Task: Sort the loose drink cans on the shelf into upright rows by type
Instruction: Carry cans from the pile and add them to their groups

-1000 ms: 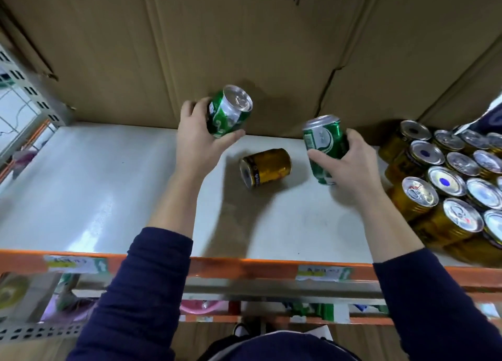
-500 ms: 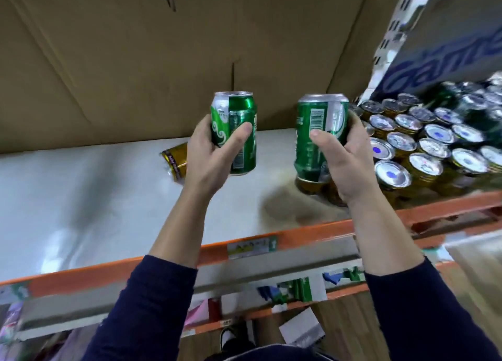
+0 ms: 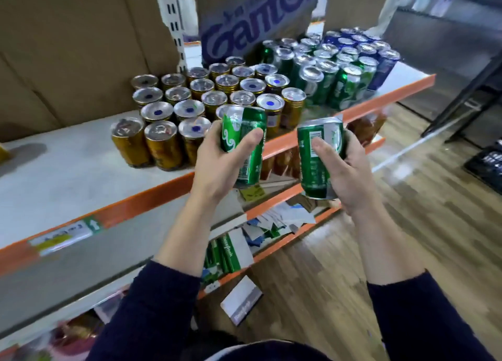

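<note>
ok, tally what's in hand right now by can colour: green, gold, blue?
Green: 2, the left green can gripped by the left hand, the right green can gripped by the right hand
Gold: 0, the gold cans stand on the shelf
Blue: 0, the blue cans stand at its far end
Total in hand: 2

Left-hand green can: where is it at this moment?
Head view, centre: the left hand grips the green can above the shelf's orange front edge, in front of the gold cans; the second green can, in the right hand, is to its right.
</note>
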A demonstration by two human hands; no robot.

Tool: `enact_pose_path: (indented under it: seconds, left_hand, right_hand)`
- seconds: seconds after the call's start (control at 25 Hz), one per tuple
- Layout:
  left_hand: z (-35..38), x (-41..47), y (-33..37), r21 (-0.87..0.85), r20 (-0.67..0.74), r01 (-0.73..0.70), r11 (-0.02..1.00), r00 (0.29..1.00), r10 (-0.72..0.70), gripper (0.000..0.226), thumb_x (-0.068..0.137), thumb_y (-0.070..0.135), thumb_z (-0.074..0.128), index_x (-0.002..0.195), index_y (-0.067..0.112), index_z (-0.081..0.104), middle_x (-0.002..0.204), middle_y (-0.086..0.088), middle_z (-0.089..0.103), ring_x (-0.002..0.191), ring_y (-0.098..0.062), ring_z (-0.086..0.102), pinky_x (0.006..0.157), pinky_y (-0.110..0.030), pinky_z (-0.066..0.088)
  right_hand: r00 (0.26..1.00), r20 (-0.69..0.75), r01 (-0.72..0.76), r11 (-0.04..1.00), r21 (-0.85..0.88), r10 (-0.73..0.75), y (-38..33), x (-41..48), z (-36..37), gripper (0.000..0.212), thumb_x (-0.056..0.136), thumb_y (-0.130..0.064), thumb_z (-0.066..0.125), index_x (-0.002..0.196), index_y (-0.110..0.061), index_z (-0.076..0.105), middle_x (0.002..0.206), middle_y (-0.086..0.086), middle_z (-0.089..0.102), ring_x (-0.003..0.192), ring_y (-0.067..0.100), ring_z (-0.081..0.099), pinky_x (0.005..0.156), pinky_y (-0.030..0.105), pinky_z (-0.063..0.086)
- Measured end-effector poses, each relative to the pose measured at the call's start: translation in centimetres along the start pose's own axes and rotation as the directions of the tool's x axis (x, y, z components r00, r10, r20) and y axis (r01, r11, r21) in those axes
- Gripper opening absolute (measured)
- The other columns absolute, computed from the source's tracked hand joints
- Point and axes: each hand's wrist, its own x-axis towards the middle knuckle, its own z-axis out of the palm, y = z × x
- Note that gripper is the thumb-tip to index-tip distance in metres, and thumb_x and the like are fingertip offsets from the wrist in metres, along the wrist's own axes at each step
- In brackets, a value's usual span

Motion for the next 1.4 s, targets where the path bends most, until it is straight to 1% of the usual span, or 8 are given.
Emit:
enact_pose_path:
  seconds: [0.2,0.52,0.72,0.88,1.0,1.08,1.16,1.4]
  left_hand:
    - [10.5,-1.7,-0.9,0.013,0.135,0.044,0.999,0.99,-0.046,0.036,0.07,0.067,0.067,0.094,0.042,0.059,0.095,0.017,0.07,0.086,-0.003,0.069,0.07,-0.025,0.055]
    - [20.7,2.2,-2.5,0.094,0.235,-0.006,0.996,0.972,-0.016,0.034,0.074,0.069,0.063,0.1,0.048,0.056,0.098,0.023,0.068,0.09,-0.001,0.066,0.077,-0.029,0.054]
    - [26.0,8.1,-4.1,0.085,0.229,0.013,0.996,0.973,-0.033,0.024,0.076,0.069,0.06,0.094,0.054,0.055,0.094,0.027,0.067,0.083,0.004,0.066,0.064,-0.015,0.05]
    - [28.5,13.1,-4.9,0.091,0.205,0.02,0.996,0.978,-0.038,0.043,0.077,0.066,0.062,0.113,0.045,0.05,0.099,0.029,0.065,0.089,0.004,0.065,0.067,-0.016,0.052]
    - [29.2,16.1,-6.0,0.135,0.14,0.019,0.991,0.989,-0.038,0.051,0.08,0.057,0.066,0.122,0.038,0.043,0.107,0.017,0.065,0.101,-0.002,0.062,0.09,-0.034,0.053]
    - [29.4,17.3,-6.2,0.219,0.037,-0.049,0.974,0.998,0.041,0.055,0.081,0.049,0.07,0.124,0.032,0.04,0.114,0.018,0.057,0.108,0.009,0.052,0.099,-0.018,0.042]
    - [29.4,18.4,-6.0,0.369,-0.102,-0.121,0.922,0.98,0.169,0.057,0.08,0.043,0.074,0.122,0.025,0.04,0.111,0.022,0.047,0.101,0.019,0.042,0.089,0.004,0.026]
    - [30.4,20.3,-7.9,0.557,-0.337,0.005,0.83,0.915,0.221,0.07,0.077,0.032,0.079,0.129,0.002,0.044,0.127,-0.011,0.044,0.118,-0.015,0.04,0.099,-0.005,0.022]
  right_hand:
    - [0.991,-0.111,-0.072,0.997,-0.01,0.07,2.6,-1.2,-10.3,0.049,0.072,-0.056,0.074,0.11,-0.029,0.06,0.1,0.007,0.07,0.088,0.028,0.07,0.07,0.049,0.059]
    - [0.976,-0.173,-0.134,0.991,0.02,0.136,6.4,2.6,-18.0,0.051,0.068,-0.054,0.072,0.111,-0.03,0.058,0.095,-0.003,0.07,0.084,0.019,0.07,0.066,0.038,0.056]
    - [0.985,-0.145,-0.095,0.995,0.007,0.095,8.5,9.7,-21.2,0.04,0.068,-0.051,0.072,0.104,-0.039,0.06,0.09,-0.009,0.07,0.08,0.013,0.069,0.06,0.03,0.054]
    - [0.992,-0.102,-0.083,0.996,-0.035,0.079,9.5,16.1,-23.0,0.038,0.068,-0.05,0.071,0.103,-0.043,0.058,0.09,-0.012,0.069,0.081,0.008,0.068,0.06,0.023,0.053]
    - [0.995,-0.066,-0.083,0.996,-0.025,0.081,10.1,20.4,-23.3,0.047,0.068,-0.05,0.071,0.109,-0.033,0.059,0.088,-0.012,0.068,0.077,0.006,0.067,0.058,0.02,0.051]
    - [0.996,-0.031,-0.081,0.996,-0.027,0.08,10.5,22.8,-23.0,0.05,0.068,-0.052,0.072,0.111,-0.031,0.058,0.088,-0.013,0.068,0.078,0.005,0.067,0.06,0.02,0.052]
    - [0.997,0.015,-0.078,0.997,-0.028,0.078,10.8,25.0,-22.6,0.045,0.068,-0.054,0.071,0.109,-0.038,0.058,0.091,-0.015,0.068,0.083,0.005,0.067,0.063,0.021,0.052]
    - [0.989,0.146,-0.031,1.0,-0.005,0.031,11.6,29.8,-21.8,0.056,0.07,-0.052,0.073,0.119,-0.03,0.055,0.098,-0.016,0.069,0.089,0.004,0.067,0.066,0.021,0.054]
